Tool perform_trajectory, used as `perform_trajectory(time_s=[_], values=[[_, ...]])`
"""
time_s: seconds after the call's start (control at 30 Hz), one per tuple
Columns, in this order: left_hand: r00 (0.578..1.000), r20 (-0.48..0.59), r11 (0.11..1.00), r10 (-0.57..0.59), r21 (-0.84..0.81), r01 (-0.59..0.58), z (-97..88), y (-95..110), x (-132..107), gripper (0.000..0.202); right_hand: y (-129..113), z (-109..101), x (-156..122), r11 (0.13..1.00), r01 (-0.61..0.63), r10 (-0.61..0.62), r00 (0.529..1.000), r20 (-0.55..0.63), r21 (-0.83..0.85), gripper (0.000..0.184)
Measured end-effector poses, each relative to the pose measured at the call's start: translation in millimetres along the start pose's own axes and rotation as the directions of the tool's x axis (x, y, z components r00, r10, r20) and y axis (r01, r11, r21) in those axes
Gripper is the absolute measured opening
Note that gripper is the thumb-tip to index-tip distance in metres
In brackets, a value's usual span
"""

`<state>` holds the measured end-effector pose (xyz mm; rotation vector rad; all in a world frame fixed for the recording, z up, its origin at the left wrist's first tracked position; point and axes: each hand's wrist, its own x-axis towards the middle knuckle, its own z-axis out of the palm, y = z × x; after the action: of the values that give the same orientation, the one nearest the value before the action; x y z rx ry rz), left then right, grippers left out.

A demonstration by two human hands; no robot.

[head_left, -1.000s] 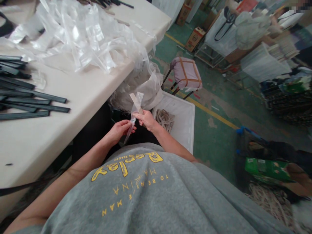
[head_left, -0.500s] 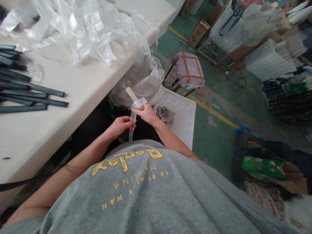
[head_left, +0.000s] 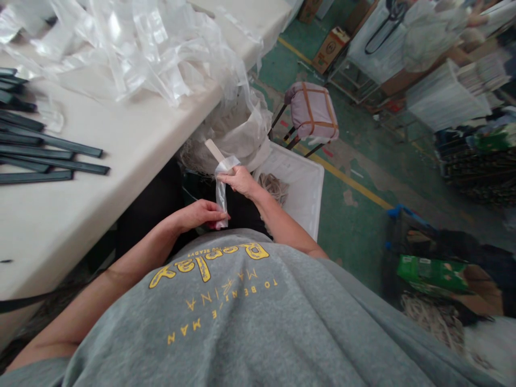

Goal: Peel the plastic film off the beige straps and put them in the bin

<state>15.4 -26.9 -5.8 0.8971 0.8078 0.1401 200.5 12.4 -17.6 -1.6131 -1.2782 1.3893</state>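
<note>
A narrow clear plastic sleeve [head_left: 221,192] hangs between my two hands, above my lap. My left hand [head_left: 204,213] pinches its lower end between thumb and fingers. Higher up, my right hand [head_left: 241,181] is closed round the sleeve's upper end together with a flat, pale stick-like strip [head_left: 214,151], which juts out toward the upper left. How far the strip reaches into the sleeve is hidden by the fingers. On the table to the left lie several flat black strips [head_left: 52,153], and a loose heap of clear plastic sleeves [head_left: 149,48] spreads across the far part.
The white table [head_left: 133,140] has its edge close to my left arm. Beside my right forearm stands a white bin [head_left: 310,183] with beige cords [head_left: 274,188]. Beyond it is a cushioned stool [head_left: 313,110]. A green bag [head_left: 431,273] lies on the right.
My left hand has slid down toward the sleeve's lower end, and the sleeve now hangs straighter. My right hand keeps its hold on the strip and sleeve.
</note>
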Motion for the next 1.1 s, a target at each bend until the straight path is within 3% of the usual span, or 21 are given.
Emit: perform_trajectory(time_s=[0.07,0.13,0.27,0.37,0.5,0.63,0.73,0.87,1.1], values=[[0.999,0.001,0.999,-0.035,-0.042,0.035,1.3,2,-1,0.005,4,1,1,0.999,-0.039,0.040,0.999,0.036,-0.006,0.018],[0.997,-0.069,0.990,-0.038,-0.136,0.029,1.9,6,-1,0.005,8,1,-2,0.995,-0.093,0.096,0.990,0.099,-0.032,0.024],[0.954,-0.299,0.892,-0.003,-0.433,-0.133,-1.0,17,-2,0.013,20,-7,-28,0.961,-0.194,0.239,0.940,0.243,-0.196,0.030],[0.909,-0.415,0.772,-0.040,-0.590,-0.236,-2.9,24,-3,0.023,28,-21,-60,0.937,-0.207,0.278,0.931,0.238,-0.282,0.028],[0.872,-0.477,0.689,-0.111,-0.669,-0.279,-1.2,27,0,0.028,22,-38,-107,0.959,-0.114,0.163,0.971,0.177,-0.261,0.029],[0.838,-0.528,0.672,-0.139,-0.672,-0.312,1.1,27,5,0.026,-6,-36,-138,0.956,0.080,-0.027,0.983,0.184,-0.284,0.033],[0.834,-0.536,0.668,-0.131,-0.669,-0.325,1.9,26,7,0.024,-22,-25,-141,0.910,0.177,-0.111,0.975,0.191,-0.375,0.032],[0.837,-0.537,0.672,-0.105,-0.659,-0.339,2.5,22,6,0.021,-24,-11,-128,0.881,0.175,-0.091,0.974,0.207,-0.440,0.030],[0.843,-0.531,0.666,-0.087,-0.660,-0.347,1.6,21,5,0.021,-15,-5,-120,0.932,0.130,-0.051,0.971,0.231,-0.337,0.031]])
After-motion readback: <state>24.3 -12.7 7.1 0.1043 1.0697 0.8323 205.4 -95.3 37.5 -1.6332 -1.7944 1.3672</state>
